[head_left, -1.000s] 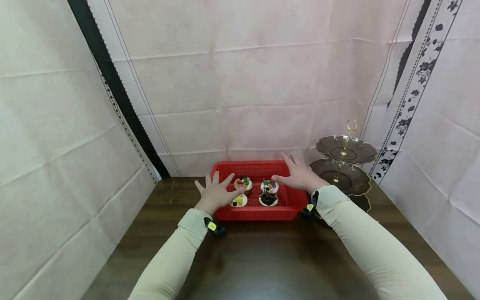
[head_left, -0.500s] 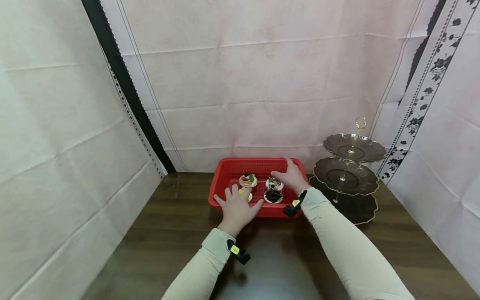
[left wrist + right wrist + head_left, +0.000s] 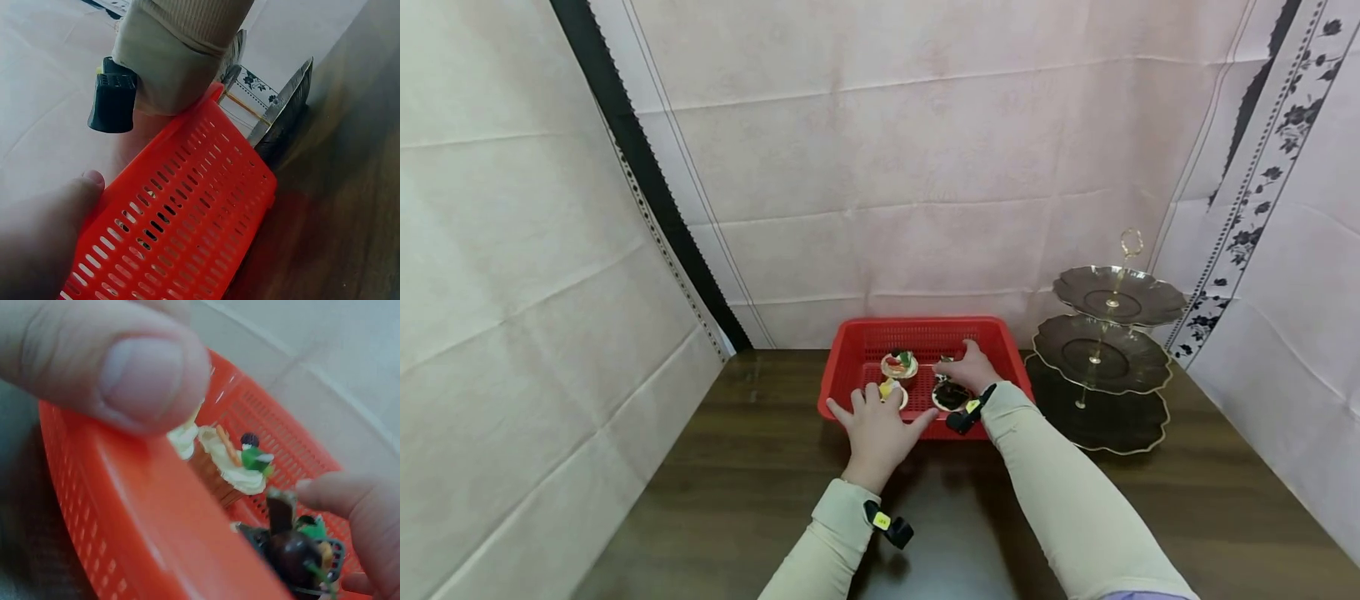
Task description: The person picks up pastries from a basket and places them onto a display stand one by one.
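In the head view, a red perforated basket [image 3: 850,354] holds several decorated cupcakes. My left hand [image 3: 877,435] spreads its fingers at the front rim, close to the yellow-topped cupcake [image 3: 888,388]; its thumb [image 3: 144,381] overlaps the rim in the right wrist view. Behind that one sits a cream-topped cupcake [image 3: 898,364] with fruit pieces. My right hand [image 3: 972,369] reaches into the basket's right half, thumb and finger apart. Below the thumb is a dark chocolate-topped cupcake [image 3: 952,396]; the cupcake behind it, with green bits [image 3: 315,528], is mostly hidden by the hand.
A three-tiered stand [image 3: 1101,354] with dark scalloped plates stands just right of the basket. Pale cloth hangs behind and at both sides of the brown wooden table [image 3: 760,467].
My left hand has moved right and nearer, from the basket's left side to its front rim. My right hand has come down from the far right rim to the right-hand cupcakes.
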Available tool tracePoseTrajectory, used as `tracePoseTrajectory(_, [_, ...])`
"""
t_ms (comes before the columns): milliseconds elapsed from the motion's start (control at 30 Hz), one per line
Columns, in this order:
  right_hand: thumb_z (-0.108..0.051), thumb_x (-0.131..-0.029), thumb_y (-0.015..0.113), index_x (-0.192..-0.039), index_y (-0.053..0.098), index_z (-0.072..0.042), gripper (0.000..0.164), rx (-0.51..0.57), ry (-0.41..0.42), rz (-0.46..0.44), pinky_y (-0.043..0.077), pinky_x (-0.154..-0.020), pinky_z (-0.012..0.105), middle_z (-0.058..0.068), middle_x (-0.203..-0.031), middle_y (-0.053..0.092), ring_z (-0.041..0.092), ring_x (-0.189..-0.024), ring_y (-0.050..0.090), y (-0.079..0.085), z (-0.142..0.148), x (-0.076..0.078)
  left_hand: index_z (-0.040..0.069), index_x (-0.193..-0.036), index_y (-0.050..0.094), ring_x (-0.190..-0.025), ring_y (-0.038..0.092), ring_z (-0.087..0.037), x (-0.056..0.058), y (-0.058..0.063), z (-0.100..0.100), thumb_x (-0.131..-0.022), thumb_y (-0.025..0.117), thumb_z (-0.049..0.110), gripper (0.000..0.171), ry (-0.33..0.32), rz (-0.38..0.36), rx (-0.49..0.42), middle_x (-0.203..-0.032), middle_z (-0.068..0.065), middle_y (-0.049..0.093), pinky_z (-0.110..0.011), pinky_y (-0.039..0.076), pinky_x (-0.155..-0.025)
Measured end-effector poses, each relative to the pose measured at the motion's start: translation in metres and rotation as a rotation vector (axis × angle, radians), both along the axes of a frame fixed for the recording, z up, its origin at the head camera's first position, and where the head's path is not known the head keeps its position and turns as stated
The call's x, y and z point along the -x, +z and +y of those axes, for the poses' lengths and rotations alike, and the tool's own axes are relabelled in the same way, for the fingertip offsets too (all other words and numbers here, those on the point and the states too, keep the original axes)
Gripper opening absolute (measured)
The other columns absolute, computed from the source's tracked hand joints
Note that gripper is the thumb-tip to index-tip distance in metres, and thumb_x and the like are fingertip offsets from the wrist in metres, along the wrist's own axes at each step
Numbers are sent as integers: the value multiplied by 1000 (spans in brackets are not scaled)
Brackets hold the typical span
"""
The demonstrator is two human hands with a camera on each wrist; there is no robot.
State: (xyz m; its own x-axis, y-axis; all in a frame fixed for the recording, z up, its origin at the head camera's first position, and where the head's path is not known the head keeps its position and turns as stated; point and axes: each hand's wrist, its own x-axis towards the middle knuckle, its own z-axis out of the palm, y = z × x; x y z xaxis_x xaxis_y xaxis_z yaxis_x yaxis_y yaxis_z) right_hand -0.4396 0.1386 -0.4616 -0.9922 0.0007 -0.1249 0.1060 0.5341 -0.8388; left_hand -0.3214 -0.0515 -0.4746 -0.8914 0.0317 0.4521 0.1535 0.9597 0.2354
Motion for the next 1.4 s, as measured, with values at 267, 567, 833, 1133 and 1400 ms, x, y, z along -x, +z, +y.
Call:
tracePoseTrajectory(267, [-39, -89, 71, -155, 19, 1, 93, -22, 19, -18, 40, -110, 52, 26, -148, 41, 39, -131, 47, -6, 4, 3, 20, -127, 69, -118, 49, -40, -2, 2, 5, -85, 42, 85, 82, 53, -26, 34, -121, -17, 58, -85, 2, -102])
tracePoseTrajectory(567, [-32, -90, 70, -148, 32, 3, 78, 1, 8, -29, 39, -112, 51, 25, -146, 46, 38, -129, 47, -5, 0, -5, 17, -120, 71, -116, 52, -41, -4, -1, 4, -84, 42, 85, 82, 67, -54, 56, -120, -18, 59, -87, 4, -101])
tracePoseTrajectory(833, [-29, -87, 72, -114, 50, 3, 48, -52, -43, -30, 49, -95, 42, 17, -111, 57, 29, -103, 56, -1, -2, -7, 18, -123, 71, -116, 55, -42, -2, 2, 4, -83, 37, 89, 88, 67, -111, 82, -122, -18, 64, -88, 3, -100])
tracePoseTrajectory(1133, [-32, -84, 75, -135, 40, 8, 73, -105, -9, -66, 47, -101, 48, 28, -131, 52, 38, -117, 54, -3, -6, 1, 16, -119, 73, -111, 59, -41, -3, 4, 0, -80, 47, 87, 85, 50, -138, 78, -115, -16, 66, -89, 1, -99])
tracePoseTrajectory(1400, [-24, -82, 79, -106, 53, 5, 46, -170, 57, -36, 51, -82, 38, 15, -98, 57, 26, -89, 55, 2, -5, 8, 16, -118, 73, -111, 59, -42, -3, 5, 2, -81, 46, 86, 84, 50, -144, 83, -115, -16, 66, -89, 1, -98])
